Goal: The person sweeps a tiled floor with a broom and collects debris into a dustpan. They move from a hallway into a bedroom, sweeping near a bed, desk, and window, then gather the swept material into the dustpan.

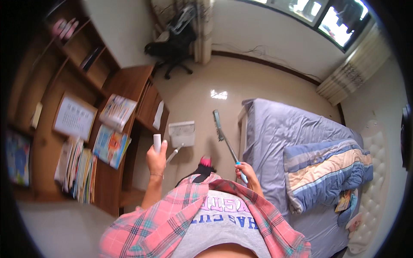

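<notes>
In my left hand, the fingers are wrapped round the white handle of a long-handled dustpan. Its pale pan is low by the floor beside the desk, and part of its pole is hidden behind my hand. My right hand grips the light blue end of a brush with a grey stem and dark bristles. The brush head points away from me, apart from the dustpan, over the floor to the left of the bed.
A brown desk with shelves stands at left, bearing books and a framed sheet. A black swivel chair is at the far wall by a curtain. On the bed lies a striped quilt. Cables run along the far wall.
</notes>
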{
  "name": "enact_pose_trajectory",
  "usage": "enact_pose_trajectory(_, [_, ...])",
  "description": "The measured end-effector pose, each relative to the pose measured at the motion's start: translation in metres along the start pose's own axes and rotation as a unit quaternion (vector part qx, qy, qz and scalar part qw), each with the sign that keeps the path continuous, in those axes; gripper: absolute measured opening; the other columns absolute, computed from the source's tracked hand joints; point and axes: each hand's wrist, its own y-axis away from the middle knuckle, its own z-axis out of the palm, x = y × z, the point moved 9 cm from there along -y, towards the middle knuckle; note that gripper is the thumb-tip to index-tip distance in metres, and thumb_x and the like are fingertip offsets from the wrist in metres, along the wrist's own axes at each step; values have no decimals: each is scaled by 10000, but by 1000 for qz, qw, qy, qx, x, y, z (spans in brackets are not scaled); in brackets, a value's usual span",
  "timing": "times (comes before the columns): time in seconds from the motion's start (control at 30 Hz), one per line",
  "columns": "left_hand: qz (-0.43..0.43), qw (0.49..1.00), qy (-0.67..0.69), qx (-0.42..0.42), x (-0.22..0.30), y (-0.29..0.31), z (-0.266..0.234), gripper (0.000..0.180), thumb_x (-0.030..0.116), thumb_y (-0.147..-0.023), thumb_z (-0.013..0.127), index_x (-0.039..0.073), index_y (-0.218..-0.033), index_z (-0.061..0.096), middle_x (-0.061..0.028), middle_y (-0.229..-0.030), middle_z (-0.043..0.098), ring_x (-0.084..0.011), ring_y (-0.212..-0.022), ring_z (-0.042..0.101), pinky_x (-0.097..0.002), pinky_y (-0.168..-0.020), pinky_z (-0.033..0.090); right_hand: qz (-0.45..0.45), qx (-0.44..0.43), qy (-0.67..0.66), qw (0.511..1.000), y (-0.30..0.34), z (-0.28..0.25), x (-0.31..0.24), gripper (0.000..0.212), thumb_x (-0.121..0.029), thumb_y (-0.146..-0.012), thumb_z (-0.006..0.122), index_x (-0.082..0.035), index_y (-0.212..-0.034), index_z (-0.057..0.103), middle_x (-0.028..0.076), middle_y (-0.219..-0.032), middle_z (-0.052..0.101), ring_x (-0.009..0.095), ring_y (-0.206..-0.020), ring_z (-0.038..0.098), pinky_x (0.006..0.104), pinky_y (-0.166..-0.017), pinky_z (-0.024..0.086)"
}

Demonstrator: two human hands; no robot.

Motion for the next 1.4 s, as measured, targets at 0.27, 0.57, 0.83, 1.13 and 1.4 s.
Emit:
enact_pose_trajectory(0.27, [53, 997, 16, -48, 94, -150, 125, 400, 372, -754, 559, -25, -714, 543, -94, -570, 516, -159, -532, 473, -323, -536, 400, -56, 32, -65, 996, -79, 2, -173, 105, -47, -740, 507, -34, -793, 418, 22, -543, 445, 82, -375, 412, 220, -315, 330])
enact_pose_trajectory(0.57, [2, 992, 98, -84, 178, -300, 276, 338, 299, -781, 559, 16, -616, 474, 39, -504, 375, -54, -465, 313, -232, -409, 254, -86, 62, -125, 986, -236, -76, -359, 79, -78, -756, 494, -91, -731, 420, -19, -525, 430, 54, -370, 386, 200, -316, 321])
enact_pose_trajectory(0.83, [50, 990, 26, -131, 297, -401, 420, 357, 318, -765, 579, 17, -606, 472, 29, -527, 400, -66, -506, 342, -244, -453, 307, -82, 166, -271, 945, -310, -175, -506, 154, -112, -750, 486, -86, -612, 421, 2, -494, 445, 78, -375, 413, 203, -326, 357])
enact_pose_trajectory(1.13, [142, 951, -7, -276, 425, -485, 642, 368, 334, -758, 582, -13, -661, 503, 9, -530, 427, -70, -512, 369, -248, -464, 331, 21, 209, -556, 804, -412, -270, -471, 261, -233, -817, 446, -53, -639, 381, 23, -481, 405, 106, -392, 417, 204, -322, 355])
enact_pose_trajectory(1.4, [256, 879, -56, -398, 556, -482, 837, 372, 342, -754, 571, -15, -673, 507, -28, -510, 444, -77, -494, 379, -268, -462, 337, 29, 267, -570, 776, -452, -352, -449, 258, -271, -825, 454, -73, -698, 349, 18, -451, 345, 111, -330, 340, 255, -296, 299])
